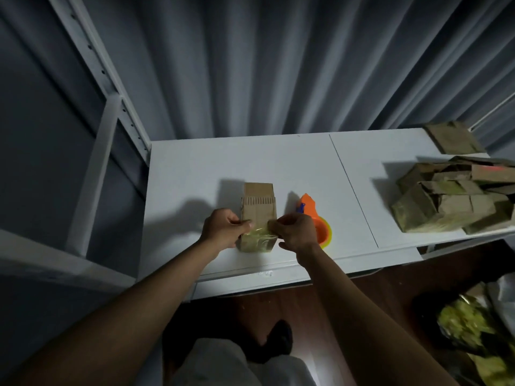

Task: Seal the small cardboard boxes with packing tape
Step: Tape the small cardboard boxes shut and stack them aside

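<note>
white table (195, 168) bearing heap of taped boxes (451, 201) at far right; small cardboard box (257, 210) standing mid-table, orange tape dispenser (313, 215) just beside it on right; left hand (223, 228) and right hand (295, 232) each pinching one end of tape strip (260, 232), holding it across box's near top edge.

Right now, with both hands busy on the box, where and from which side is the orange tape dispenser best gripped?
Probably by the orange handle of the tape dispenser, from above and the right. The handle points away from the person and is clear, while the right hand covers the roll end's near-left side beside the box.
</note>
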